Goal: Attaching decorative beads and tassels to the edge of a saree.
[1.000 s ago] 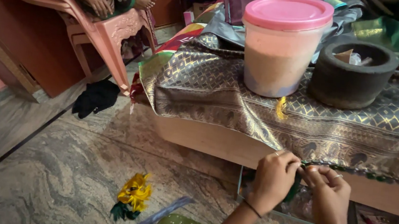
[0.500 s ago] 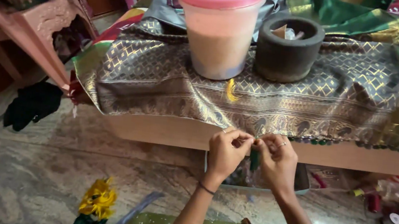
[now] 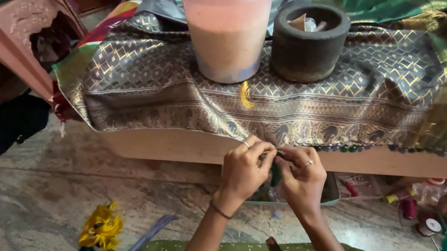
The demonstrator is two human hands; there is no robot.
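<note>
Both hands meet at the centre of the frame, just below the hanging edge of the patterned cloth [image 3: 270, 100] that drapes over the wooden bench [image 3: 188, 145]. The left hand [image 3: 244, 172] is closed in a pinch, thumb and forefinger pressed on the cloth border; the right hand [image 3: 302, 179] is likewise closed, its fingertips gripping a small green tassel [image 3: 275, 172] and thread at the same spot. The two hands touch each other at the fingertips. Along the border to the right of the hands, a row of small green beads or knots [image 3: 359, 148] already hangs from the edge, which suggests that this stretch is finished. To the left of the hands the border shows no such trim, so that stretch appears to remain; the work looks roughly midway along the visible edge. On the cloth, in the upper centre, stand a tub with a pink lid [image 3: 225, 26] and a dark stone mortar [image 3: 310, 40], both pressing the cloth flat. Spools and thread scraps [image 3: 419, 210] lie on the floor at lower right, and a yellow thread bundle [image 3: 102, 228] at lower left.
</note>
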